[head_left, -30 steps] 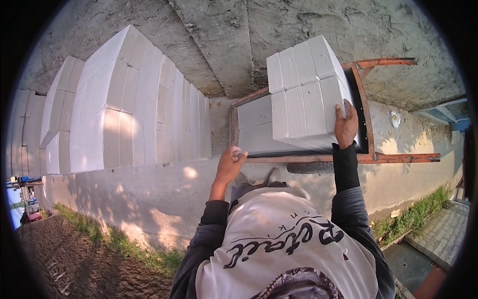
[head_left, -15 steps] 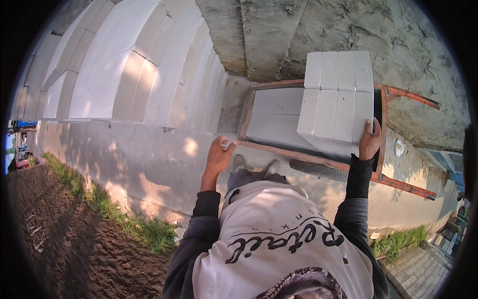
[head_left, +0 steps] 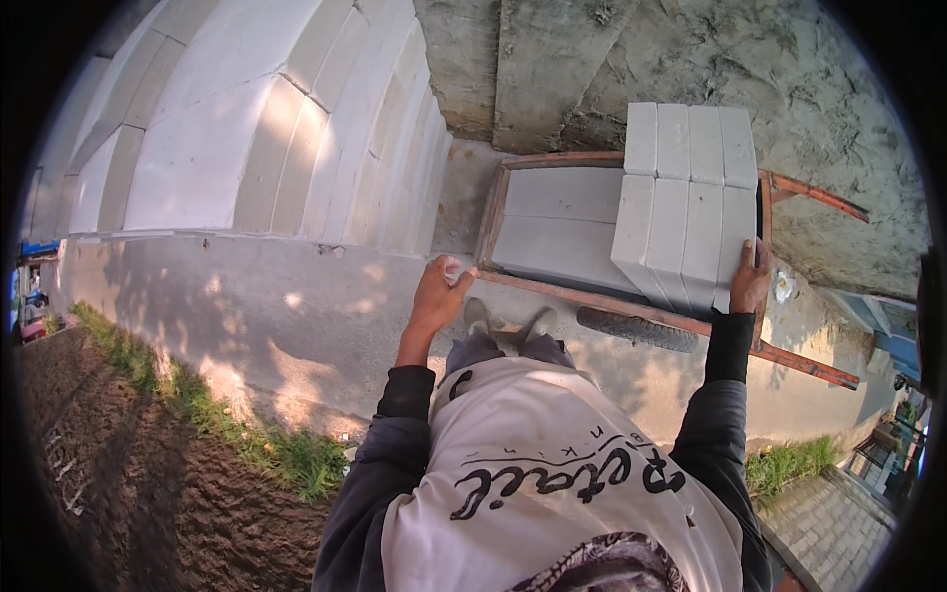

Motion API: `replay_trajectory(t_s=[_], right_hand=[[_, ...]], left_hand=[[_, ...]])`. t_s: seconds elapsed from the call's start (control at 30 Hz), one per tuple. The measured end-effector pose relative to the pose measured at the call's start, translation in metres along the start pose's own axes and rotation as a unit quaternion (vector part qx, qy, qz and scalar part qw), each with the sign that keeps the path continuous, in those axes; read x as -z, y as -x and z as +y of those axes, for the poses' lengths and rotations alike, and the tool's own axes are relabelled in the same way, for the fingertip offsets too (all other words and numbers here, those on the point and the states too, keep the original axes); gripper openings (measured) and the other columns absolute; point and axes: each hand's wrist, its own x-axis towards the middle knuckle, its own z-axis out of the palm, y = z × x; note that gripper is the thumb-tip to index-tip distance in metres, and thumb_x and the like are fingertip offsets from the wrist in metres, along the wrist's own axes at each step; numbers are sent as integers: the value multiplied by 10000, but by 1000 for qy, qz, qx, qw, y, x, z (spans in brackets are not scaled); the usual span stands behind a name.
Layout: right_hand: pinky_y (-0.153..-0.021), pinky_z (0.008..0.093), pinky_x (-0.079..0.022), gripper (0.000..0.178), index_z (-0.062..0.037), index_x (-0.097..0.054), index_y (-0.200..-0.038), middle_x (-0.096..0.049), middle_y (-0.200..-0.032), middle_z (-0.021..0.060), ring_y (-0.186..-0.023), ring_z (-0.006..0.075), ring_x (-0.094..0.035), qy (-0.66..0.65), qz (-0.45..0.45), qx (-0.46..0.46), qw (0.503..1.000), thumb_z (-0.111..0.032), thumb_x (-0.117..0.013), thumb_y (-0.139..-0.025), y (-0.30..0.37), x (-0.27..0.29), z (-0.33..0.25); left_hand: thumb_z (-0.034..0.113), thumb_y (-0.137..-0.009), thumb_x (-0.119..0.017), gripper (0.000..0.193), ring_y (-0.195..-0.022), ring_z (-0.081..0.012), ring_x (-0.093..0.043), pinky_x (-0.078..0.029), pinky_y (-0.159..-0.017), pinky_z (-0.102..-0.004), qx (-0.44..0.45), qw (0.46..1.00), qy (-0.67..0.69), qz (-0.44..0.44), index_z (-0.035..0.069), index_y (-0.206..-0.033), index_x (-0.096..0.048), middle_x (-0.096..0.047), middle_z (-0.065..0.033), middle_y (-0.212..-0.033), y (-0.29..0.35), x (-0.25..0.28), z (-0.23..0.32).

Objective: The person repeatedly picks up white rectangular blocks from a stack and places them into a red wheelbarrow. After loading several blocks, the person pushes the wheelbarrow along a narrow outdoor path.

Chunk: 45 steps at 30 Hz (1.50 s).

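Note:
Several white building blocks (head_left: 681,212) stand upright side by side in a cart with a rusty red metal frame (head_left: 602,302). My right hand (head_left: 750,281) is at the right end of this row. Its thumb lies on the near edge of the end block (head_left: 732,237), and its fingers go round to the outer side. Beside the cart's near left corner is my left hand (head_left: 439,293), its fingers curled in and the thumb sticking out toward the frame. Nothing shows inside it. More white blocks (head_left: 557,232) lie flat in the left part of the cart.
A tall stack of white blocks (head_left: 286,128) rises at the left. Behind the cart is a rough grey wall (head_left: 691,59). Cart handles (head_left: 814,367) stick out to the right; a tyre (head_left: 636,331) sits below the near rail. Dug soil (head_left: 178,464) and grass edge the concrete path.
The upright row of blocks has shifted a little to the right within the cart, together with my right hand. My left hand has stayed near the corner, fingers still curled.

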Motion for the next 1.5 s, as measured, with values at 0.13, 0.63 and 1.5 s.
replay_trajectory(t_s=[0.13, 0.63, 1.5], right_hand=[[-938, 457, -526, 416, -57, -689, -1298, -714, -1226, 232, -1101, 398, -690, -6, -13, 9, 1000, -367, -645, -1024, 3, -1, 12], [-984, 431, -513, 404, -61, -719, -1220, -715, -1195, 191, -1138, 377, -664, -67, 48, -71, 994, -357, -724, -945, 8, 8, -16], [-1034, 500, -431, 382, -79, -663, -1258, -654, -1284, 133, -1221, 352, -578, -105, 43, -56, 992, -280, -689, -934, 14, 13, -18]], left_hand=[[445, -943, -725, 580, -936, -277, -693, -542, -869, -398, -5, 1000, -1, -1, -49, -1229, -623, -636, -208, -1210, -8, 3, -2], [387, -977, -709, 502, -1029, -239, -648, -521, -941, -372, -73, 990, -37, -112, -35, -1239, -638, -655, -177, -1199, -28, -55, 69], [408, -967, -701, 531, -1024, -253, -669, -537, -899, -386, -84, 973, -97, -194, -48, -1233, -640, -681, -185, -1192, 87, -232, 153]])
